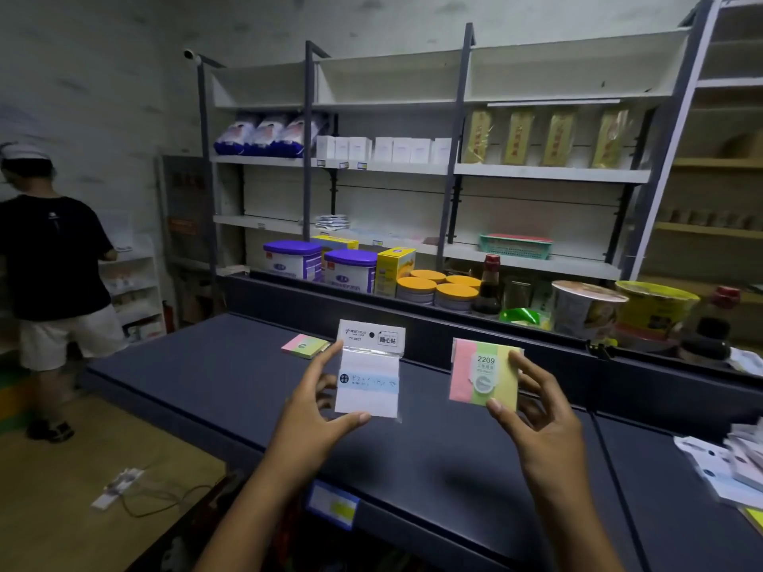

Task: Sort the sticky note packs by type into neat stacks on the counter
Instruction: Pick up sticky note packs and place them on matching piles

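Head view, items:

1. Left hand [316,406], frame centre-left: thumb and fingers pinch a white pack [368,371] by its left edge and lower corner. Pack in clear sleeve w/ header card, blue band across middle. Held upright above counter, not touching it.

2. Right hand [532,410], frame centre-right: thumb at lower edge, fingers behind and at right edge, gripping a colour pack [483,375]. Pink, green, yellow strips; label reads "2209". Held upright above counter, well apart from white pack.

3. Counter [231,390], dark grey, runs from centre-left to lower right of frame. Raised back edge.

4. Lone pack [305,345], pink/green, lying flat on counter just left of white pack's top, near the back edge.

5. Pile of packs [726,460], white sleeves, loose and overlapping, on counter at right edge of frame. Count cannot be told; blurred.

6. Shelves [413,167], upper half of frame: blue-white bags, white boxes, yellow packets on mid tier; green basket [516,245] lower right.

7. Behind counter, centre: purple-lid tubs [351,268], yellow box, orange-lid jars [437,289], sauce bottle [489,284], noodle cups [586,307] to the right.

8. Person [49,262], left edge of frame: black tee, light shorts, back turned, at a small white rack.

9. Floor, lower left: white power strip [117,487] w/ cable.
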`<state>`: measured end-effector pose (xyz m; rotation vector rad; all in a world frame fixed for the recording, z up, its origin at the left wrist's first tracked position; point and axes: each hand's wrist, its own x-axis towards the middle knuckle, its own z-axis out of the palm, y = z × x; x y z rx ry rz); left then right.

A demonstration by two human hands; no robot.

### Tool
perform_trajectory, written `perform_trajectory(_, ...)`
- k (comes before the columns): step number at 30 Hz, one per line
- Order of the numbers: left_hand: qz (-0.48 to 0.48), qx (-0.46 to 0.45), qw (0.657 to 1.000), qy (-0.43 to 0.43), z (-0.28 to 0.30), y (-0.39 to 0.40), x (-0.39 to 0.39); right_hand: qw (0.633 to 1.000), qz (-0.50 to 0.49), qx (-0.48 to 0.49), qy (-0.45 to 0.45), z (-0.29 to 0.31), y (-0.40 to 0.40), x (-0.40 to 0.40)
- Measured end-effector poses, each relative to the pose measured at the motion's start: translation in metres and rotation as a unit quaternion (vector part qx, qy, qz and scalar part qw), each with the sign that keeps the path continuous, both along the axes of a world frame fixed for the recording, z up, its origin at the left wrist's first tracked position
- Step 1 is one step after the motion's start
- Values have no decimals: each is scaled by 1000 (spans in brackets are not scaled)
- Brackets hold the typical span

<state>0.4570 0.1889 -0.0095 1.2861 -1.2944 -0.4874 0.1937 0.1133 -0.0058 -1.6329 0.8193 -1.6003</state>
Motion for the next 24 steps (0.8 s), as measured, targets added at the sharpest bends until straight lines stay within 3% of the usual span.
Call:
perform_trajectory(12, -110, 56, 991, -51, -26, -149, 8, 997, -71, 2, 17, 5, -61, 29)
perform_trajectory(24, -114, 134, 977, -118, -49, -214, -4, 994, -110, 13, 6, -10, -87, 29)
